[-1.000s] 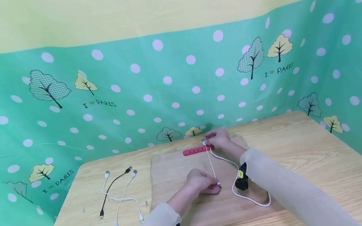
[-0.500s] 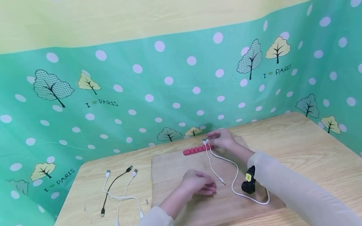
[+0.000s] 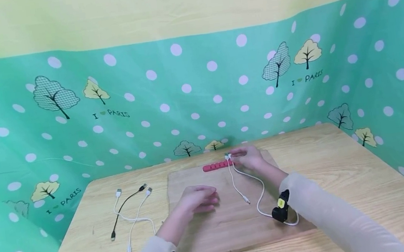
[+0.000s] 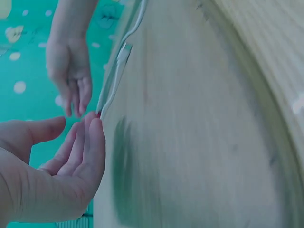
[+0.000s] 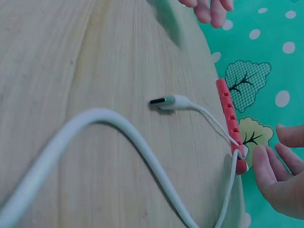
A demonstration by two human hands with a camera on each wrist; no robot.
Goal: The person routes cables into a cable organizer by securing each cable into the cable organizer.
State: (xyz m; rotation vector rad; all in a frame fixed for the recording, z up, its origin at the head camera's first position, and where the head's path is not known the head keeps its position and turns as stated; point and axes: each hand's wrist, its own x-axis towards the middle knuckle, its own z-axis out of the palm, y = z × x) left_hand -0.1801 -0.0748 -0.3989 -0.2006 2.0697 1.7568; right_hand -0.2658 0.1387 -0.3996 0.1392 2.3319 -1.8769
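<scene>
Both hands empty, fingers loose: left hand (image 3: 197, 199) over board (image 3: 234, 233), right hand (image 3: 247, 157) just beside red holder (image 3: 212, 167), board's 12 o'clock. Risk: right wrist camera (image 3: 280, 214) snags thick white cable (image 5: 97, 115) at 4 o'clock, unseating it.

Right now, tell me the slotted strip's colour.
The slotted strip is red; it shows best in the right wrist view.

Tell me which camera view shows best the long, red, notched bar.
The right wrist view: the red bar is largest there, its notches clear. The head view shows it smaller, beside the right hand. The left wrist view shows only a tiny red spot, perhaps this bar, by the left hand.
</scene>
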